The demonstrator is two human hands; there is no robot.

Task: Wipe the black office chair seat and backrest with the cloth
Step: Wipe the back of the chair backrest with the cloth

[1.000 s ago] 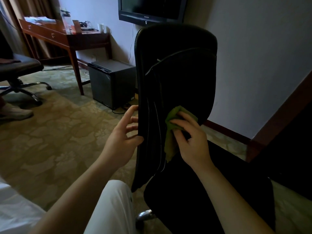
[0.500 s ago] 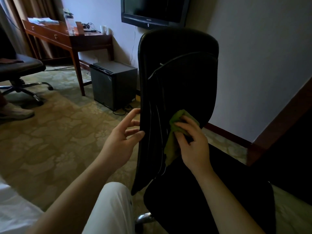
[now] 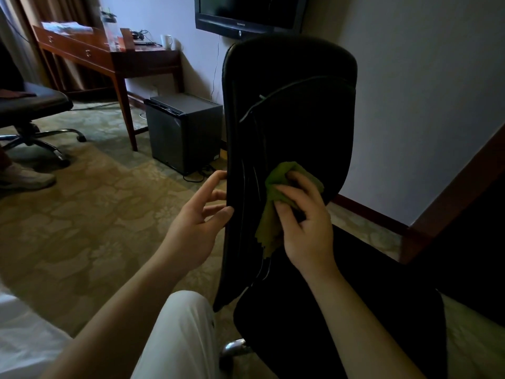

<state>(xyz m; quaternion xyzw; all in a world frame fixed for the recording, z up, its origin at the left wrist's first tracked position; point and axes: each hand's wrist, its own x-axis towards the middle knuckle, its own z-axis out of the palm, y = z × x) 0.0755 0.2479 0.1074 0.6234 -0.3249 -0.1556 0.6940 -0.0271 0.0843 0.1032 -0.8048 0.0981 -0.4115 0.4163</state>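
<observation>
At left edge of backrest point(image 3: 295, 110), my left hand point(image 3: 195, 228) had loosened: fingers spread, only tips brushing edge, nothing gripped. A second earlier thumb clamped that edge. Judged bracing eased, ready to shift hold. At mid-lower backrest, right hand point(image 3: 306, 228) pinched bunched cloth point(image 3: 276, 192) against panel, barely moved from before; wiping there not finished, seat point(image 3: 341, 324) below likely still to do. Backrest: smooth black leather-like skin, tall rounded shape, raised piping. Cloth: green, soft, crumpled, frayed lower corner hanging.
</observation>
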